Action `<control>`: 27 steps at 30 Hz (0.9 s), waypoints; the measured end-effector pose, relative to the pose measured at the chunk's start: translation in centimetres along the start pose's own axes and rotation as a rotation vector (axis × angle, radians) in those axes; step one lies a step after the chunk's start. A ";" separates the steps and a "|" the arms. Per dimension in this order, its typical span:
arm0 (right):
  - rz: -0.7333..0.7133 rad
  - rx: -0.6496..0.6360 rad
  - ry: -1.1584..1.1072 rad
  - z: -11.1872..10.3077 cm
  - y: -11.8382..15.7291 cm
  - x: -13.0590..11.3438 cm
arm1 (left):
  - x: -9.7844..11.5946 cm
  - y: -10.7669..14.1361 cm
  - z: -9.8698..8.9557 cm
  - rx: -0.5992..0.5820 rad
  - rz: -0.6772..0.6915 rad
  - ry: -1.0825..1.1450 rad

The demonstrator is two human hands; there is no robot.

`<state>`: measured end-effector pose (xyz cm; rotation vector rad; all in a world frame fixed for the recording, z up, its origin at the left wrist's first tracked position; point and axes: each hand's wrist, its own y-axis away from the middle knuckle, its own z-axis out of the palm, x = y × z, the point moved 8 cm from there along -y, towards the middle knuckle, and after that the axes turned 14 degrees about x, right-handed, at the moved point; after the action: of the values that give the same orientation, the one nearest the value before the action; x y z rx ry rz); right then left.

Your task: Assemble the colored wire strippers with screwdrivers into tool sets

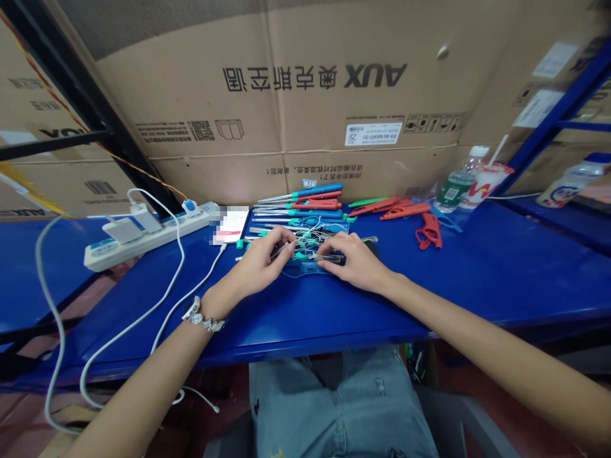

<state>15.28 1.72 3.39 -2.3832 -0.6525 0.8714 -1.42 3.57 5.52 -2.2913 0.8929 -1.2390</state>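
My left hand [271, 254] is closed in a pinch among thin white wires [317, 232]; what lies between its fingertips is too small to make out. Facing it, my right hand [356, 261] pinches a small clear plastic piece [331, 258] between thumb and fingers. Beneath both hands lies a blue plastic handle shell [308, 270]. Just beyond them, long-nosed lighters with metal stems rest in a pile, among them a blue lighter [319, 191] and a red lighter [315, 205]. Green plastic bits show between the wires.
Red handle shells [405, 210] lie to the right, near a water bottle [456, 184] and a paper cup [487, 184] with a straw. A phone [233, 224] and a power strip [153, 235] with white cables sit left. Large cardboard [305, 121] stands behind the blue table [477, 273].
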 end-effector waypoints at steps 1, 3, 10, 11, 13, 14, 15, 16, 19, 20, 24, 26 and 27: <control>-0.005 0.023 -0.009 -0.2 0.0 -0.1 | -0.1 0.0 0.1 -0.014 -0.033 0.008; -0.027 0.066 -0.017 -0.7 0.0 -0.3 | -0.4 -0.1 0.8 -0.079 -0.111 0.033; -0.056 0.142 0.013 -1.2 0.3 -1.1 | -0.3 -0.5 3.1 -0.171 -0.177 0.076; -0.058 0.145 0.021 -1.2 0.4 -1.1 | -0.3 -0.5 3.4 -0.182 -0.178 0.081; -0.061 0.144 0.034 -1.2 0.6 -1.3 | -0.2 -0.6 3.7 -0.209 -0.181 0.096; -0.064 0.139 0.038 -1.3 0.8 -1.3 | -0.2 -0.6 3.8 -0.221 -0.180 0.101; -0.065 0.133 0.039 -1.4 0.9 -1.2 | -0.2 -0.7 3.8 -0.228 -0.178 0.102; -0.060 0.128 0.037 -1.6 1.0 -1.0 | -0.2 -0.7 3.8 -0.234 -0.174 0.099; 0.006 0.127 0.035 -2.5 1.3 0.4 | -0.6 -0.6 3.8 -0.244 -0.155 0.074; 0.035 0.123 0.053 -2.8 1.2 1.1 | -0.8 -0.5 3.8 -0.249 -0.152 0.064; 0.077 -0.011 0.218 -2.6 0.6 2.6 | -1.4 0.1 4.1 -0.277 -0.162 0.006; 0.072 -0.103 0.291 -1.8 0.0 2.7 | -1.5 0.4 4.1 -0.274 -0.160 -0.062; 0.065 -0.140 0.321 -1.4 -0.2 2.6 | -1.4 0.5 3.9 -0.267 -0.152 -0.099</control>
<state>17.95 2.99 3.35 -2.6040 -0.5243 0.4628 1.16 4.30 2.31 -2.6491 0.9107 -1.1106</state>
